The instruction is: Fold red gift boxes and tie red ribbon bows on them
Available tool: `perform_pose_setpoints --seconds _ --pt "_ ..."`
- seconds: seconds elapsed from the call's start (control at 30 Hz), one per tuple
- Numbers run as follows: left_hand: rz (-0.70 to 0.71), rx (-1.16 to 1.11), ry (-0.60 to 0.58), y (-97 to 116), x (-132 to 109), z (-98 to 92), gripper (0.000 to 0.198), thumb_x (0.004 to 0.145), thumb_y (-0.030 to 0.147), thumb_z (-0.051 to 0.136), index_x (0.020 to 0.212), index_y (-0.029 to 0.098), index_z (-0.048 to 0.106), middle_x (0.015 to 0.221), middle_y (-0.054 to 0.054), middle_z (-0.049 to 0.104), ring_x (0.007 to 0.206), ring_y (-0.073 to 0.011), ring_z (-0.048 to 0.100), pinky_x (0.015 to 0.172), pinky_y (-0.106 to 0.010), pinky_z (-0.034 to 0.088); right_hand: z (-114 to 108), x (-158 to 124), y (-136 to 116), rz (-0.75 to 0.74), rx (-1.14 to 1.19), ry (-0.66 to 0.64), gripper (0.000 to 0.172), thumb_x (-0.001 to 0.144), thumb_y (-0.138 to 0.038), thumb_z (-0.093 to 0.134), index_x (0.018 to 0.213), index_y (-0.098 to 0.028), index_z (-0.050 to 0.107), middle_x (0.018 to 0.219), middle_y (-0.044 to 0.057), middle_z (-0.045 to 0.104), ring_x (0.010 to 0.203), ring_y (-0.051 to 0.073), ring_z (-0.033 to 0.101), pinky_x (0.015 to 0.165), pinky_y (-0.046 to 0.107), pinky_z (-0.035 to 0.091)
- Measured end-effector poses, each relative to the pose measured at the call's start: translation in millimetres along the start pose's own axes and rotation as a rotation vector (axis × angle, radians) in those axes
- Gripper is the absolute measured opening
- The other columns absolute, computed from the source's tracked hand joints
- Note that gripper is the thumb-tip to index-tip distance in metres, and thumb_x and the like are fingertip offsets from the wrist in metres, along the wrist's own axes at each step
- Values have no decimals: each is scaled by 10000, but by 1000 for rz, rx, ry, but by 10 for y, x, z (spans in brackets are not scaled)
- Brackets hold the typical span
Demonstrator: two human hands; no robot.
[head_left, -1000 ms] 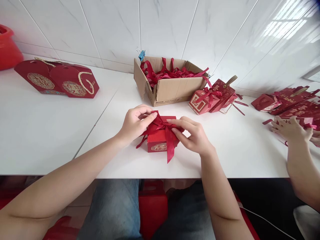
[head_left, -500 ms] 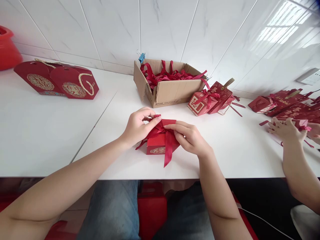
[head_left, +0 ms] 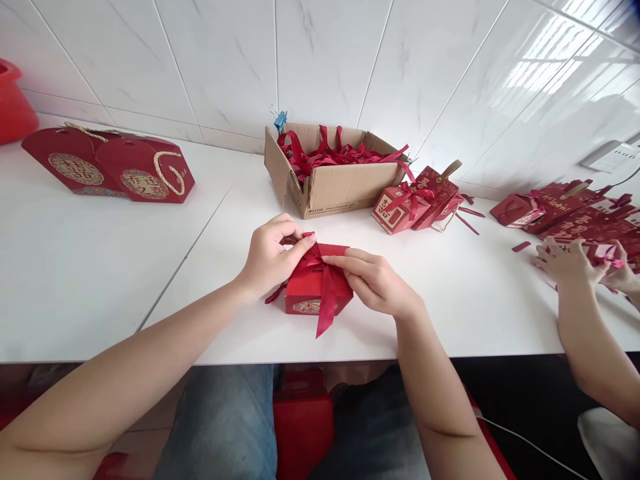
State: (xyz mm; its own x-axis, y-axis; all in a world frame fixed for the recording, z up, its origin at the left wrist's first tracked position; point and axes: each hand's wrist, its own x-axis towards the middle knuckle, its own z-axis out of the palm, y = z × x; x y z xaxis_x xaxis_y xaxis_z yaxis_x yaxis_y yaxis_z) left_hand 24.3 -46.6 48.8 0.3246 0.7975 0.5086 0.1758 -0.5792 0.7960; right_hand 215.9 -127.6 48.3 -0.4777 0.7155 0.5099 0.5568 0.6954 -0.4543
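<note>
One red gift box point(head_left: 299, 287) sits on the table point(head_left: 375, 340) right in front of you with a ribbon point(head_left: 327, 303) across its top; your left hand point(head_left: 274, 257) pinches that ribbon, while your right hand point(head_left: 376, 279) touches the knot, though I cannot tell whether it grips. The box's round emblem faces you and the ribbon's loose tail points your way, but your hands hide too much to tell its long axis. The white table meets a tiled wall point(head_left: 220, 53) and carries two red bags point(head_left: 77, 170) at left, one cardboard box point(head_left: 355, 187) full of ribbons behind, and more red boxes point(head_left: 397, 212) at right, too crowded to count.
</note>
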Motion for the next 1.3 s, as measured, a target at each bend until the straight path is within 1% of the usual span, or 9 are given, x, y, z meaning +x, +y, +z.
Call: perform_pose_setpoints --seconds 0.13,0.33,0.43,0.57,0.73,0.8,0.9,1.03,1.3 --pt "-14 -38 -14 -4 2 -9 235 775 238 648 578 156 552 671 3 502 606 -100 499 554 -235 433 -14 -6 -2 -12 34 15 414 869 -52 374 1217 -167 568 1009 101 636 851 163 593 707 301 510" --pt "-185 -266 -259 16 27 -98 245 782 364 674 681 146 621 715 -9 577 598 -109 543 531 -242 435 -58 -38 51 105 153 199 306 876 -112 457 1133 -211 590 666 -29 517 583 100 468 577 241 443" --pt "-277 -368 -301 31 31 -120 243 784 386 681 746 151 635 694 -6 619 602 -117 568 550 -240 457 -68 -56 113 213 198 293 215 912 -214 468 1080 -207 602 656 -29 500 591 105 477 589 255 444" --pt "-306 -408 -268 23 31 -116 251 776 402 696 766 158 642 725 -16 666 662 -134 610 626 -254 491 -89 -64 188 299 235 407 252 952 -354 433 1069 -216 608 718 -4 533 674 126 530 653 284 466" --pt "-317 -366 -246 12 36 -116 294 765 443 698 771 155 642 739 -33 675 668 -146 615 635 -265 494 -159 -47 211 161 290 144 525 724 -581 691 1078 -207 592 928 51 576 809 168 562 691 313 488" --pt "-315 -364 -252 13 40 -120 301 776 454 684 770 156 643 736 -34 672 669 -149 615 637 -264 495 -161 -32 204 148 247 119 467 695 -532 742 1002 -207 606 955 58 578 821 166 564 690 308 490" --pt "-306 -376 -259 15 45 -125 296 796 453 663 763 160 645 737 -28 667 679 -145 614 660 -261 495 -121 -6 195 187 196 251 200 851 -391 623 807 -197 607 835 36 576 749 138 545 667 291 472" --pt "-302 -389 -280 17 44 -134 278 817 436 646 755 165 645 737 -20 661 686 -138 607 666 -253 484 -61 15 197 232 213 378 227 899 -322 556 718 -188 580 700 12 559 675 124 515 626 275 438" --pt "-295 -400 -271 11 60 -133 331 827 480 615 740 161 621 733 -29 641 688 -146 595 691 -285 490 -25 -12 241 322 297 378 191 886 -339 543 777 -183 561 743 13 565 683 125 535 640 279 455"
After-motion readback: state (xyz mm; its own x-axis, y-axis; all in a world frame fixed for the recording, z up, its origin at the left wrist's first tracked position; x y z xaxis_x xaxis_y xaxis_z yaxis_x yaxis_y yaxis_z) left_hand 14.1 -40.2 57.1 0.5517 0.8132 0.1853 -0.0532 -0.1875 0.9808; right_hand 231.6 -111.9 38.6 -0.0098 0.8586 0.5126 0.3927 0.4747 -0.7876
